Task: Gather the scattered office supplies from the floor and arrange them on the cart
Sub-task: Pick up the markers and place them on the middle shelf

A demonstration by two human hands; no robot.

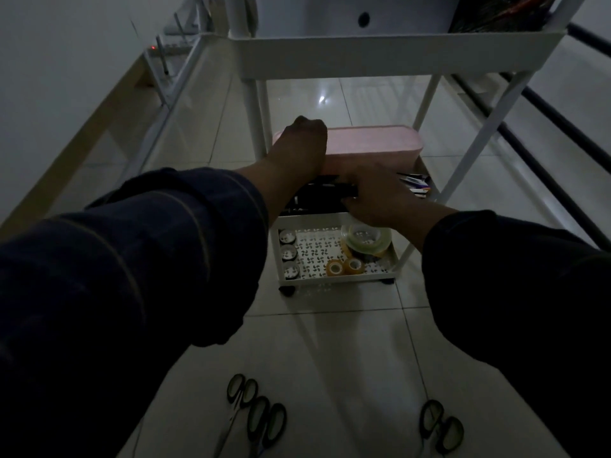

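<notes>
A white cart (390,51) stands ahead on the tiled floor. On its bottom shelf (337,279) lie a large clear tape roll (365,241), two small amber tape rolls (344,267) and three small round tins (288,254). Behind them sits a pink box (373,145) above dark items. My left hand (302,143) rests curled on the pink box's left end. My right hand (377,196) is closed on a black stapler-like object (327,190) in front of the box. Three pairs of scissors lie on the floor, two at left (254,414) and one at right (441,428).
Several pens (415,186) lie at the right of the bottom shelf. The cart's upper tray holds a white container (347,14) and a dark bag (496,11). A white rack (172,61) stands at left against the wall. Dark rails (545,104) run along the right.
</notes>
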